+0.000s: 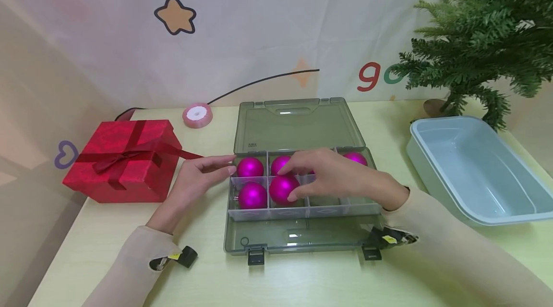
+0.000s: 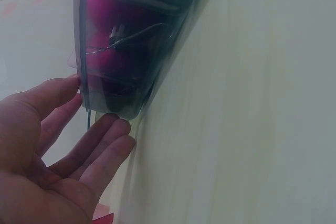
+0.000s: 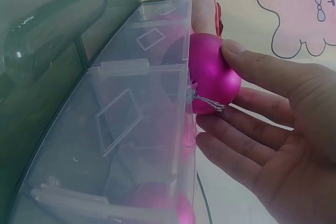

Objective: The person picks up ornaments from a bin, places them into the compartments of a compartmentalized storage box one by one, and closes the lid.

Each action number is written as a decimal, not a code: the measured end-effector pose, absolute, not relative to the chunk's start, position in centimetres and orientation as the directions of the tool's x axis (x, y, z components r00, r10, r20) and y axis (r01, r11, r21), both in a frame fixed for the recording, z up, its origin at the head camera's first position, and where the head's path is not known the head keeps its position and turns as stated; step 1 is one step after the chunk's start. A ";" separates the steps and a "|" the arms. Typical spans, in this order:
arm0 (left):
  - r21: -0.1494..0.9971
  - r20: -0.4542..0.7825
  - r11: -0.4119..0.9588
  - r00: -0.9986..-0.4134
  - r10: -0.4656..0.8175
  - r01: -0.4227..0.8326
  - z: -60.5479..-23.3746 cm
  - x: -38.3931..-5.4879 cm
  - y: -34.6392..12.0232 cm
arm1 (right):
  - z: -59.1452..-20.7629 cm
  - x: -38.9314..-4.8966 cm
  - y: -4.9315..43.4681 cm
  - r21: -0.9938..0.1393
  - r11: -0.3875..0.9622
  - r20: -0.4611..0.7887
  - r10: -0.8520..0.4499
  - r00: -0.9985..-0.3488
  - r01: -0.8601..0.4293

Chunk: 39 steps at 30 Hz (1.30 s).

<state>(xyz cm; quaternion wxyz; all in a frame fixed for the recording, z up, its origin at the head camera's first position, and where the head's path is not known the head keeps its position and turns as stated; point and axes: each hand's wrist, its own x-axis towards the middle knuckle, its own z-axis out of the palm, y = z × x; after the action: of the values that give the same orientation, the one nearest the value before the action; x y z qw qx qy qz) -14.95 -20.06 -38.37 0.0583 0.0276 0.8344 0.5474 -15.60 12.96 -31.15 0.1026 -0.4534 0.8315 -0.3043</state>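
A dark translucent storage box [image 1: 298, 237] lies with its lid [image 1: 298, 127] folded back. Its clear divided insert [image 1: 268, 213] carries several shiny magenta Christmas balls, among them a front-left one [image 1: 252, 195] and a back-left one [image 1: 250, 167]. My right hand [image 1: 330, 172] holds another Christmas ball [image 3: 212, 74] between thumb and fingers, at the front middle compartment. In the right wrist view that ball sits at the insert's top edge, its silver string showing. My left hand [image 1: 196, 177] touches the box's left end with its fingertips, the fingers fairly straight. My right hand partly hides the back row.
A red gift box [image 1: 125, 187] with a dark ribbon stands at the left, near a pink ribbon roll [image 1: 197, 116]. At the right are a light blue plastic basin [image 1: 475, 163] and a small artificial Christmas tree [image 1: 484, 42]. A printed cloth [image 1: 259, 23] hangs behind.
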 end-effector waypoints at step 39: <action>0.888 0.042 0.456 -0.997 0.062 0.066 -37.6 -15.3 -19.5 | -30.4 -16.8 21.9 -0.756 0.577 0.201 -0.243 -0.949 -0.308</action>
<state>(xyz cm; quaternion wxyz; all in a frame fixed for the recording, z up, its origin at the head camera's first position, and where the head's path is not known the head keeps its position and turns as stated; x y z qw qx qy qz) -15.31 -19.55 -37.55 -0.0018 0.0376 0.8531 0.5203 -16.80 21.94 -30.43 -0.0375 -0.1555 0.8873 -0.4326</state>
